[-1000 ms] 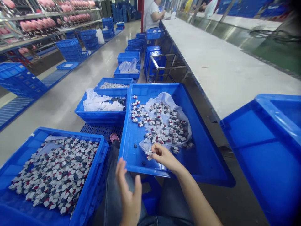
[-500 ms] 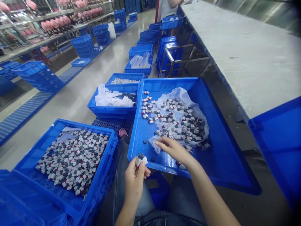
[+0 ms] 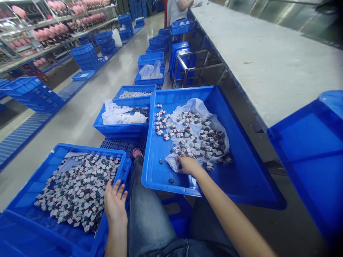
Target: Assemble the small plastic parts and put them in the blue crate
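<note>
My left hand [image 3: 116, 201] is open, palm up with fingers spread, beside the right rim of the left blue tray [image 3: 60, 151]. That tray holds a heap of small white, dark grey and red block-shaped parts [image 3: 80, 189]. My right hand [image 3: 189, 166] reaches into the large blue tray [image 3: 153, 157] in front of me. Its fingers are pinched together at the near left corner of a clear plastic bag [image 3: 171, 160]; what is between them is hidden. On the bag lie many similar parts [image 3: 211, 139], with a cluster of others to its left.
Blue crates [image 3: 122, 126] with plastic sheeting and small parts stand beyond the trays. A long white table [image 3: 268, 64] runs along the right, with another blue bin [image 3: 308, 142] near it. A person [image 3: 178, 12] is at the far end. Racks of pink items [image 3: 50, 34] line the left.
My left hand has let go of a white and dark grey part and moved left to the left tray, opening. My right hand's fingers have closed down at the bag's corner.
</note>
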A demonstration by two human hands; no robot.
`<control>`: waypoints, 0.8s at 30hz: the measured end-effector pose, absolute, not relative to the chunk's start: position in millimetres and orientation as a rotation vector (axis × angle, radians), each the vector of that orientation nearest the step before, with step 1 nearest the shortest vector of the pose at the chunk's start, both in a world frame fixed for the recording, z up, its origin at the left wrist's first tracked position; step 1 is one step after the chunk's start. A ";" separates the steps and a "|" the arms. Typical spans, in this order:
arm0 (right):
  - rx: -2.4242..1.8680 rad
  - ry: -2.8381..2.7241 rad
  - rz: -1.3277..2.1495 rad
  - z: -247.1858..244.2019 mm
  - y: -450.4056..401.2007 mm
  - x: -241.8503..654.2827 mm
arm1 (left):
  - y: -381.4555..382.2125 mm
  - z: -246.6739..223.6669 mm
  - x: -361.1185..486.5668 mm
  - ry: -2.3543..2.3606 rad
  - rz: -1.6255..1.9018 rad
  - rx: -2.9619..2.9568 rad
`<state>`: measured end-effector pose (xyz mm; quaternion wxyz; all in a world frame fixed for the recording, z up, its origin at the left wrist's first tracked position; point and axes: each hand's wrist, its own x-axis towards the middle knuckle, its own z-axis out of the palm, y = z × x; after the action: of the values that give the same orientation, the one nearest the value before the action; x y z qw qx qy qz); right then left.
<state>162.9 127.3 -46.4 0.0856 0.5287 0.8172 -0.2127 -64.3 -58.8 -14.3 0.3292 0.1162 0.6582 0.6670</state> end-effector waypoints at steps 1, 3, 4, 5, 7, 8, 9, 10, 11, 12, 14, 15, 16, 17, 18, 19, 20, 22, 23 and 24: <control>1.595 2.461 -0.669 -43.8 127.0 165.8 | -58.2 -15.8 -53.5 1.699 1.760 0.223; 1.627 2.536 -0.767 -35.4 121.9 171.7 | -55.6 -15.9 -33.0 1.643 1.792 0.114; 1.636 2.580 -0.833 -29.8 116.6 174.3 | -54.0 -14.3 -24.8 1.627 1.804 0.110; 1.638 2.625 -0.907 -23.3 109.5 176.1 | -52.4 -11.6 -18.3 1.616 1.813 0.131; 1.609 2.709 -1.073 -9.1 91.6 176.6 | -49.6 -4.2 -9.5 1.618 1.789 0.270; 1.572 2.748 -1.218 -1.7 81.8 174.9 | -48.4 -0.1 -6.3 1.621 1.750 0.382; 1.521 2.779 -1.403 5.7 72.3 172.2 | -47.3 3.9 -3.3 1.616 1.696 0.500; 1.462 2.797 -1.608 12.9 63.6 168.7 | -46.1 7.8 -0.2 1.601 1.631 0.616; 1.400 2.800 -1.803 19.8 56.1 164.7 | -44.9 11.3 3.3 1.579 1.561 0.719; 1.344 2.791 -1.968 26.2 49.9 160.5 | -43.6 14.3 6.9 1.551 1.493 0.803; 1.279 2.755 -2.138 36.7 41.6 152.9 | -41.0 18.9 13.6 1.499 1.396 0.907; 1.270 2.724 -2.181 40.5 39.1 149.9 | -39.9 20.6 16.0 1.485 1.380 0.921; 1.264 2.677 -2.232 43.1 37.4 147.6 | -39.0 21.8 17.5 1.483 1.382 0.915; 1.253 2.616 -2.296 44.4 36.3 145.9 | -38.3 22.9 18.1 1.492 1.402 0.891; 1.236 2.553 -2.365 44.7 35.5 144.6 | -38.0 23.6 18.0 1.505 1.426 0.859; 1.212 2.495 -2.432 44.1 34.9 143.7 | -38.0 24.2 17.4 1.517 1.449 0.828; 1.185 2.443 -2.492 42.9 34.1 143.0 | -38.2 24.7 16.8 1.524 1.464 0.803; 1.149 2.368 -2.578 39.9 32.1 141.6 | -38.7 24.9 16.4 1.523 1.478 0.779; 1.153 2.347 -2.605 38.6 31.2 141.0 | -38.7 24.6 16.4 1.518 1.485 0.769; 1.159 2.334 -2.629 37.6 30.6 140.6 | -38.4 24.0 16.1 1.515 1.495 0.753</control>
<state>140.6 30.6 37.6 -0.2762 0.3010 0.6060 -0.6826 16.1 -38.4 24.0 0.4274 0.3014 0.6067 0.5987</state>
